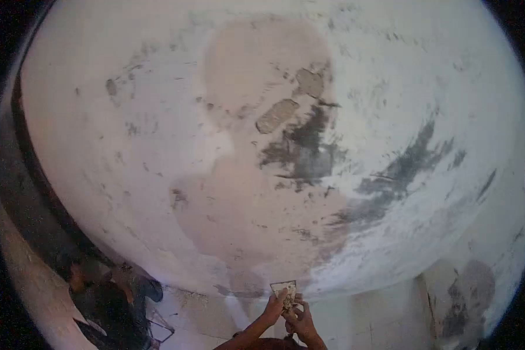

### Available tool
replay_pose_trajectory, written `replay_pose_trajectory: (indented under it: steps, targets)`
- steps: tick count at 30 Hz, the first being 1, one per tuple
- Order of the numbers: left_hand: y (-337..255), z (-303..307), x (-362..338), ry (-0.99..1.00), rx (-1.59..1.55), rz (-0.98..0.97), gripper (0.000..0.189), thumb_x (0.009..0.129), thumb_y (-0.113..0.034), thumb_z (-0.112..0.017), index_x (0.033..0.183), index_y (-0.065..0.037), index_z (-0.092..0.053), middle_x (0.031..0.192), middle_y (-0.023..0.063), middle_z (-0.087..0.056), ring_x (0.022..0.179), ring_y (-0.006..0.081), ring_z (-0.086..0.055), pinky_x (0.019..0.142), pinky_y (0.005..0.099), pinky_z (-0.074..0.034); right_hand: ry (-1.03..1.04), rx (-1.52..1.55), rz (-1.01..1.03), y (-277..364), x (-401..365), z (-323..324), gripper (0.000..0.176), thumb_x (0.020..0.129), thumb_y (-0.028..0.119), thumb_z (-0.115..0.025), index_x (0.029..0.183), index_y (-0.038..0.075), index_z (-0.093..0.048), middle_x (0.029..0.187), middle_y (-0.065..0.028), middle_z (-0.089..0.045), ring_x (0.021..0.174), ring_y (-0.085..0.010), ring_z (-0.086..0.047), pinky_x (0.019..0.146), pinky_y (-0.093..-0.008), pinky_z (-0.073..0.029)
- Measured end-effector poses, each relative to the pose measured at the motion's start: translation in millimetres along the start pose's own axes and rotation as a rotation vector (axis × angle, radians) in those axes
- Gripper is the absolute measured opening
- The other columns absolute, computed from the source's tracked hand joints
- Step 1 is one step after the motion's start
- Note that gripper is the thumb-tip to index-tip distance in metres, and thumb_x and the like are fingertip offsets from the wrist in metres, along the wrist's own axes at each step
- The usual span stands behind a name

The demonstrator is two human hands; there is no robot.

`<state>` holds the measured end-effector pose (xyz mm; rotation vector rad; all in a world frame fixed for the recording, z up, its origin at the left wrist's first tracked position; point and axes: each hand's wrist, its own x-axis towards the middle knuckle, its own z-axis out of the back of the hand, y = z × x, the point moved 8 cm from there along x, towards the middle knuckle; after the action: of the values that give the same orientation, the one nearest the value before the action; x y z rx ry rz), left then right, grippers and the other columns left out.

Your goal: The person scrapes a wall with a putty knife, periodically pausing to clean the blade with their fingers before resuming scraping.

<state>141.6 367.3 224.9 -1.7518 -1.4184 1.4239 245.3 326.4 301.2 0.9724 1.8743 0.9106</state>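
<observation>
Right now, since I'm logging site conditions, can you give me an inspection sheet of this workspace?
Surface: white plastered surface with a pinkish patch at its centre and grey scraped streaks to the right.
Job's things: putty knife, blade smeared, held up near the surface.
Clutter: nothing seen.
Hands: left hand and right hand both grip the putty knife.
Cables: nothing seen.
Surroundings: another person low at the left.
</observation>
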Motion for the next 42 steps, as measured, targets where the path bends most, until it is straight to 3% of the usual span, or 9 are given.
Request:
replay_pose_trajectory:
  steps: [4,11,16,19,21,26,30,32,42]
  targets:
    - [-64.2,-16.1,-26.7,0.034,-0.185,-0.19,0.045,0.087,-0.042,-0.045,0.095,0.0,-0.057,0.08,0.0063,-0.059,0.07,0.0149,-0.055,0.062,0.0299,-0.046,0.098,0.261,-0.223,11.7,5.6,-40.0,0.019,0.086,0.015,-0.052,0.097,0.003,-0.041,0.06,-0.0066,-0.05,0.04,-0.015,-0.043,0.035,-0.0266,-0.031]
    - [-177.5,-41.3,-97.8,0.226,-0.034,-0.227,0.046,0.091,-0.04,-0.036,0.102,0.0,-0.057,0.099,0.0109,-0.06,0.084,0.0152,-0.056,0.076,0.0301,-0.045,0.479,0.199,-0.23,65.7,7.1,-120.3,0.042,0.092,0.042,-0.029,0.075,0.007,-0.046,0.054,-0.0058,-0.042,0.035,-0.0158,-0.031,0.034,-0.0279,-0.026]
    - [-262.0,-60.7,-104.9,0.353,0.096,-0.292,0.049,0.09,-0.043,-0.036,0.101,0.001,-0.056,0.087,0.0083,-0.061,0.071,0.0136,-0.058,0.062,0.0242,-0.049,0.316,-0.49,0.726,168.9,29.1,-147.9,0.037,0.093,0.037,-0.03,0.077,0.008,-0.046,0.057,-0.0016,-0.044,0.041,-0.0089,-0.038,0.038,-0.0248,-0.031]
    - [-345.6,-84.0,-155.8,0.338,0.276,-0.366,0.048,0.09,-0.044,-0.037,0.097,-0.001,-0.056,0.075,0.0056,-0.059,0.055,0.0104,-0.056,0.042,0.019,-0.044,0.292,-0.115,0.561,237.4,8.7,-187.2,0.035,0.093,0.035,-0.033,0.079,0.007,-0.049,0.057,-0.0012,-0.046,0.045,-0.0072,-0.04,0.041,-0.0223,-0.032]
    - [-389.3,-82.4,-155.6,0.241,0.249,-0.678,0.044,0.09,-0.043,-0.039,0.091,-0.002,-0.055,0.066,0.0033,-0.056,0.044,0.0086,-0.051,0.031,0.0194,-0.038,0.128,-0.379,0.955,294.1,-9.5,-214.2,0.034,0.093,0.033,-0.034,0.078,0.007,-0.05,0.057,-0.0017,-0.047,0.043,-0.0078,-0.04,0.04,-0.0223,-0.03]
    - [-495.4,-84.0,-167.7,0.208,0.148,-0.908,0.044,0.089,-0.043,-0.039,0.088,-0.002,-0.055,0.065,0.0052,-0.055,0.053,0.0118,-0.052,0.046,0.0245,-0.042,-0.148,-0.692,1.683,384.3,-28.5,-282.7,0.033,0.092,0.03,-0.036,0.078,0.005,-0.051,0.051,-0.0025,-0.047,0.034,-0.0117,-0.04,0.031,-0.023,-0.03]
    - [-559.3,-75.4,-163.0,0.164,0.091,-1.011,0.046,0.087,-0.046,-0.039,0.09,-0.003,-0.058,0.066,0.0058,-0.056,0.054,0.014,-0.053,0.047,0.0278,-0.044,0.249,-0.133,0.851,410.9,18.0,-330.3,0.032,0.091,0.032,-0.038,0.078,0.004,-0.05,0.049,-0.0028,-0.047,0.03,-0.0121,-0.042,0.025,-0.0247,-0.033]
    - [-577.0,-75.2,-166.2,0.214,0.119,-0.939,0.038,0.088,-0.036,-0.04,0.081,-0.002,-0.056,0.052,0.0086,-0.049,0.027,0.0146,-0.039,0.021,0.0304,-0.029,0.192,-0.37,1.009,428.0,20.6,-344.5,0.029,0.09,0.026,-0.038,0.079,0.001,-0.048,0.063,-0.008,-0.051,0.046,-0.0178,-0.049,0.037,-0.0288,-0.037]
    - [-609.0,-54.7,-162.5,0.205,0.1,-0.866,0.037,0.082,-0.046,-0.046,0.079,-0.01,-0.053,0.049,0.0016,-0.047,0.026,0.0091,-0.034,0.021,0.0269,-0.022,0.239,-0.072,0.915,436.9,18.6,-386.8,0.027,0.086,0.027,-0.039,0.077,0.003,-0.046,0.05,-0.0042,-0.045,0.03,-0.0121,-0.039,0.025,-0.0258,-0.033]
